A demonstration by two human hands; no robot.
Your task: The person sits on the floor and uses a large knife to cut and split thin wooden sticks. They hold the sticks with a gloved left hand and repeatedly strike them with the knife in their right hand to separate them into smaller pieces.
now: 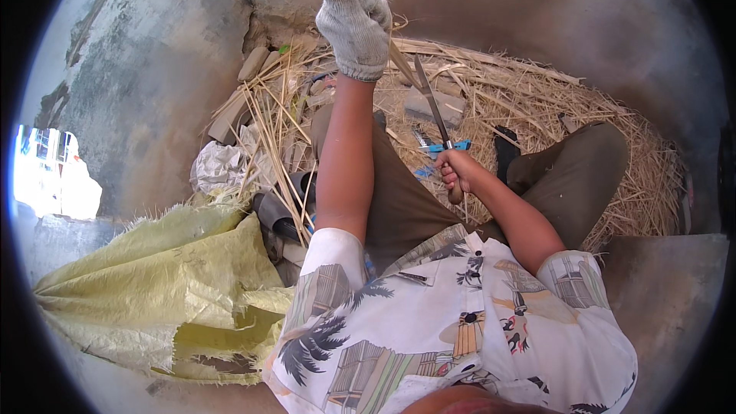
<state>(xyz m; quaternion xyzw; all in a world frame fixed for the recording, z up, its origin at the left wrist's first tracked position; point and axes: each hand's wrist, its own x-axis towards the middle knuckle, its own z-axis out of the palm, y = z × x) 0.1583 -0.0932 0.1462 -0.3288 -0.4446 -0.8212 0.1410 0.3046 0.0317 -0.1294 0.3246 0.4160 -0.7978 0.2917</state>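
My left hand (pixel 354 27), in a white knitted glove, is raised at the far side with its fingers closed around a long pale strip (pixel 401 59) that looks like split bamboo. The strip slants from the top edge through the glove down toward the knife. My right hand (pixel 458 169) is bare and wrapped around the wooden handle of a long, narrow knife (pixel 433 103). Its blade points up and away, with the tip close to the strip's lower part. Whether blade and strip touch, I cannot tell.
Shavings and thin strips (pixel 529 100) cover the floor around my bent legs. A flat brick-like block (pixel 435 106) and a blue-handled tool (pixel 460 146) lie beyond my right hand. A torn yellow woven sack (pixel 153 276), dark footwear (pixel 276 211) and crumpled white plastic (pixel 218 166) are at left. Walls (pixel 169 69) stand close.
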